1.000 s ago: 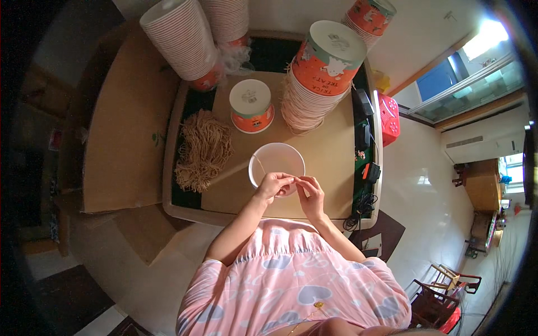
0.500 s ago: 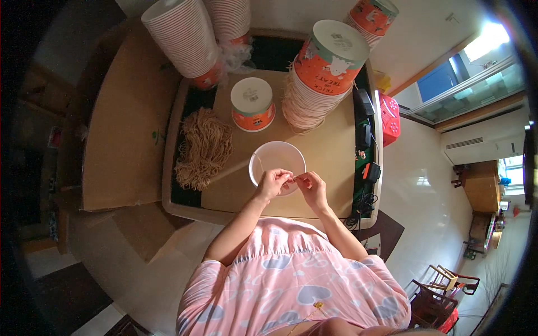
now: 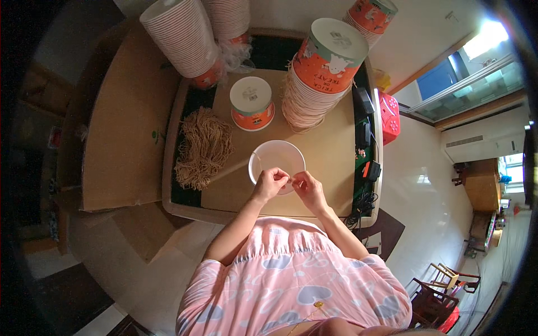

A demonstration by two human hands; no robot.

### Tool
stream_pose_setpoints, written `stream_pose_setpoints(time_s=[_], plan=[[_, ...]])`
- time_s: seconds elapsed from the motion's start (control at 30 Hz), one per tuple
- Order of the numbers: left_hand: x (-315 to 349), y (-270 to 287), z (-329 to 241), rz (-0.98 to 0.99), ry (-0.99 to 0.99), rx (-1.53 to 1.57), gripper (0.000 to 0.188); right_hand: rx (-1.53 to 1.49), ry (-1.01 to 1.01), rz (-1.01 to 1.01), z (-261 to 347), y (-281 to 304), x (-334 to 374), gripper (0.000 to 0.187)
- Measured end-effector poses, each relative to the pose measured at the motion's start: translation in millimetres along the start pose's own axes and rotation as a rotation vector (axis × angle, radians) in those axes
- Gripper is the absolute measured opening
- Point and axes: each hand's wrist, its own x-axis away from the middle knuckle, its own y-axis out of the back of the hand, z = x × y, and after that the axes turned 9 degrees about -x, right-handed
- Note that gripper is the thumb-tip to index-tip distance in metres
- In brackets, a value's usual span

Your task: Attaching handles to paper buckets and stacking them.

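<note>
A white paper bucket (image 3: 287,154) stands mouth up on the cardboard in front of me. Over its near rim my left hand (image 3: 270,183) and my right hand (image 3: 308,188) meet, fingertips pinched together. A thin beige cord (image 3: 258,157) shows against the bucket's inner left side. Both hands appear to pinch its end, though the fingers mostly hide it. Left of the bucket lies a bundle of beige cords (image 3: 204,147). Just beyond it, an orange bucket (image 3: 251,103) rests upside down.
A tall stack of orange buckets (image 3: 328,70) with cords hanging around it stands far right. More stacked buckets (image 3: 179,39) rise at the far left beside a large cardboard box (image 3: 126,123). Black adapters and cables (image 3: 364,204) line the table's right edge.
My fingertips have drawn slightly closer together, and my right hand has shifted a little left. The bucket and everything around it stay in place.
</note>
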Motion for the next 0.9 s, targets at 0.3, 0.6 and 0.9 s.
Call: stream_pose_setpoints(time_s=[0.3,0.6,0.9], plan=[[0.7,-2.1,-5.1,0.001,0.009,0.027,0.005,0.106,0.069,0.016,-3.1,2.7,-1.3,0.008],[1.5,-1.0,-10.5,0.012,0.065,-0.001,0.005,0.114,0.047,0.005,8.4,4.2,-1.0,0.007],[6.3,-4.7,-5.9,0.012,0.034,-0.073,0.005,0.168,0.078,-0.037,-4.2,4.2,-0.4,0.006]])
